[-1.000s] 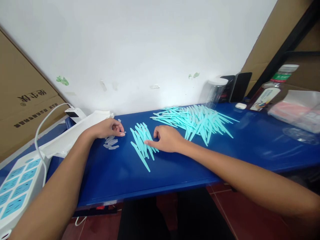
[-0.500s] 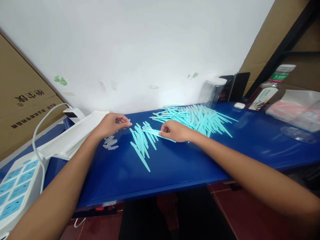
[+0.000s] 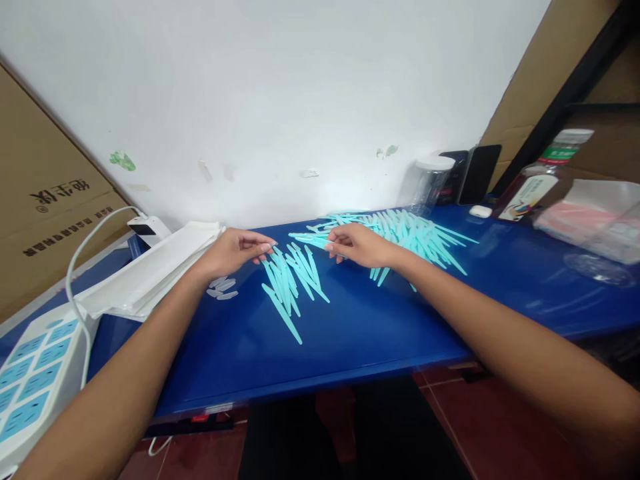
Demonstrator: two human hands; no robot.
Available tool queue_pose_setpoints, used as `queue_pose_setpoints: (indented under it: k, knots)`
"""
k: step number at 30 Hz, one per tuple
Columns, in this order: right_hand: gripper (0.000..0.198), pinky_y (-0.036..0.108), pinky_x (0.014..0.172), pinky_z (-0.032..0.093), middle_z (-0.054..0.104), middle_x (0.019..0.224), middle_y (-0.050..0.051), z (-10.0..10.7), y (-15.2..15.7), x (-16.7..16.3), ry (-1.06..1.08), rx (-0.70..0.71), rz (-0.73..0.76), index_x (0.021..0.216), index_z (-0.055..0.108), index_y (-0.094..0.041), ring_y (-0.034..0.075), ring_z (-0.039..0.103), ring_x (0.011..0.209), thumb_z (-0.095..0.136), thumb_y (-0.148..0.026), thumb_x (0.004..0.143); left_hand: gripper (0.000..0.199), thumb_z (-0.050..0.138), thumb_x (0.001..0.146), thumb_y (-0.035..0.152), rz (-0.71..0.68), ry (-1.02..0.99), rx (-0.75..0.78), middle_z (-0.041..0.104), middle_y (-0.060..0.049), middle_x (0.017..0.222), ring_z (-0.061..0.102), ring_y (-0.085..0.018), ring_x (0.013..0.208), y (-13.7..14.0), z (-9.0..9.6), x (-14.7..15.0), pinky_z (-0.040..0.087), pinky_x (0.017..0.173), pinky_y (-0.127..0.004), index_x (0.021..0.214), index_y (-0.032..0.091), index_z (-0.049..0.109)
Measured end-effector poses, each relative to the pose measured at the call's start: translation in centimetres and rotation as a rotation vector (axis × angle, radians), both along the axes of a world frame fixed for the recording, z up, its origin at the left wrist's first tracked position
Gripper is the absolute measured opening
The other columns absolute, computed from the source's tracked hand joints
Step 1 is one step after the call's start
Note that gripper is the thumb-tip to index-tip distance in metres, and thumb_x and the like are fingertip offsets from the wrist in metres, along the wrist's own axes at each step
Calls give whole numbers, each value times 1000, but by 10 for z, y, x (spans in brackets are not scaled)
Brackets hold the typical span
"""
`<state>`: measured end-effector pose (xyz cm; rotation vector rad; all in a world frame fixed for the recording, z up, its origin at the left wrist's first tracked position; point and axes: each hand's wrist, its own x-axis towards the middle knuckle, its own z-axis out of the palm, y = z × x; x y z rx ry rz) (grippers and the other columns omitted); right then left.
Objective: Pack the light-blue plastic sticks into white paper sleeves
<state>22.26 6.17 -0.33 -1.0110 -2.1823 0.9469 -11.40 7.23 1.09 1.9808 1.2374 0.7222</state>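
Observation:
My left hand (image 3: 244, 251) is pinched over the upper ends of a small group of turquoise pointed plastic sticks (image 3: 284, 283). A small translucent piece shows at its fingertips, partly hidden. Just left of that group, on the blue tabletop, lie several loose clear caps (image 3: 223, 289), narrow and translucent. My right hand (image 3: 357, 244) is closed on turquoise sticks (image 3: 311, 239) that point left from its fingers; how many it holds I cannot tell. Behind and beside this hand spreads a large heap of similar sticks (image 3: 407, 233), some with whitish translucent ends.
White plastic bags (image 3: 150, 273) and a power strip (image 3: 37, 373) with a white cable are on the left. At the back right stand a clear jar (image 3: 427, 183), a dark phone (image 3: 479, 175) and a labelled bottle (image 3: 537, 180). The blue table (image 3: 310, 360) meets a white wall.
My right hand has moved up and slightly right with the turquoise sticks, towards the heap. My left hand has shifted a little right, onto the upper ends of the small group.

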Motion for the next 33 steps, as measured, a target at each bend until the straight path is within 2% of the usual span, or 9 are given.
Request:
queue_pose_setpoints:
  k: [4,8,12,23,33]
  knots:
    - [31,30,69,51,77,82,8,0,0,-2,31,50,-47,80,65,-19,17,68,67,67,-46,95,46,85,81,53,-2,-51,-34,83,-10,98,76,-21,81,-4,-2,7,63,74,-32,111,19,83]
    - [36,30,68,49,78,82,7,-1,1,-3,51,79,-59,80,68,-18,16,67,67,68,-51,94,39,88,77,51,86,-58,-13,82,-10,85,74,-19,70,-7,-2,14,61,65,-30,97,18,84]
    - [37,30,68,49,78,83,6,-2,1,-3,69,83,-37,79,69,-18,17,67,67,69,-53,93,36,88,76,50,82,-64,-33,82,-10,81,74,-19,68,-11,-2,21,60,63,-29,90,17,83]
    - [40,30,66,48,78,83,7,-2,0,-3,93,63,-14,83,72,-17,16,65,66,69,-56,92,39,86,80,55,66,-49,-43,83,-11,86,77,-20,72,-10,-5,21,58,62,-28,90,17,82]
    - [40,30,73,46,78,84,7,6,-2,-1,99,69,-42,80,75,-17,19,67,76,70,-55,90,43,87,78,57,72,-87,-51,83,-11,89,78,-23,73,-9,-7,20,59,61,-30,94,17,81]
